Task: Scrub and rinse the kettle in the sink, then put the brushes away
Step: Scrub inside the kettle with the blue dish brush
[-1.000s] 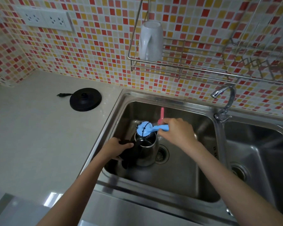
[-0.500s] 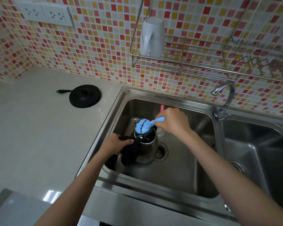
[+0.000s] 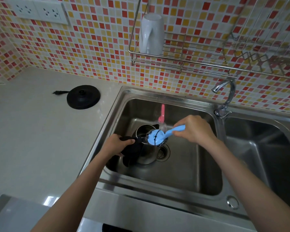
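Observation:
A steel kettle (image 3: pixel 146 156) with a black handle stands upright in the left sink basin (image 3: pixel 182 164), beside the drain. My left hand (image 3: pixel 117 144) grips its black handle. My right hand (image 3: pixel 194 128) holds the handle of a blue scrubbing brush (image 3: pixel 157 138), whose round head with a wire scourer rests at the right rim of the kettle's open mouth. A pink-handled bottle brush (image 3: pixel 162 114) leans against the basin's back wall behind the kettle.
The black kettle base (image 3: pixel 83 96) with its plug lies on the counter left of the sink. A tap (image 3: pixel 224 97) stands between the two basins. A wire rack (image 3: pixel 179 62) on the tiled wall holds an upturned white mug (image 3: pixel 151 33). Wall sockets (image 3: pixel 38 11) are top left.
The blue brush head has shifted from the top of the kettle's mouth to its right rim. My left hand keeps hold of the handle. The view has tilted slightly.

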